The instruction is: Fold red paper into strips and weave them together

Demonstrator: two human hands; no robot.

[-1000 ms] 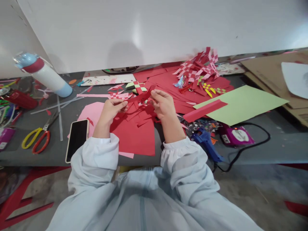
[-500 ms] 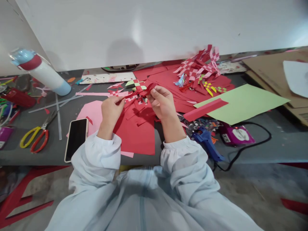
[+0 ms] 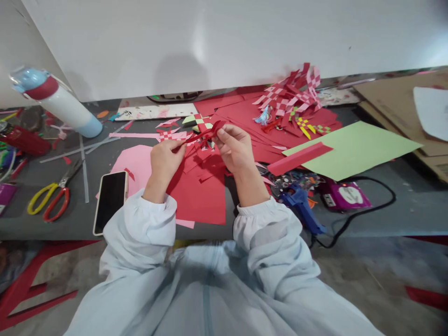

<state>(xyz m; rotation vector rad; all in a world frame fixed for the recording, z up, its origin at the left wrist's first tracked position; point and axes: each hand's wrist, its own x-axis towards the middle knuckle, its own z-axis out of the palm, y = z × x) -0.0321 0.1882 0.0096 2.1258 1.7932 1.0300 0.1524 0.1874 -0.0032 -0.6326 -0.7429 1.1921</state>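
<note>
A narrow red paper strip (image 3: pixel 199 136) stretches between my two hands, above the middle of the table. My left hand (image 3: pixel 164 163) pinches its left end between thumb and fingers. Its other end bends up into a curl where my right hand (image 3: pixel 235 145) grips it. Beneath and behind the strip lie cut scraps, among them a pink and red checkered woven piece (image 3: pixel 168 135) and a red and green one (image 3: pixel 202 122). A large red sheet (image 3: pixel 206 200) is spread under my hands, with a pink sheet (image 3: pixel 135 158) to its left.
On the left are a bottle (image 3: pixel 66 105), scissors (image 3: pixel 58 191) and a phone (image 3: pixel 111 200). To the right lie a blue glue gun (image 3: pixel 303 210), a purple box (image 3: pixel 345 195) with a black cable, and a green sheet (image 3: pixel 364 149). Checkered woven strips (image 3: pixel 290 91) are heaped at the back.
My left hand has shifted slightly right, toward my right hand. Both hands keep hold of the red paper strip, and the right hand has barely moved.
</note>
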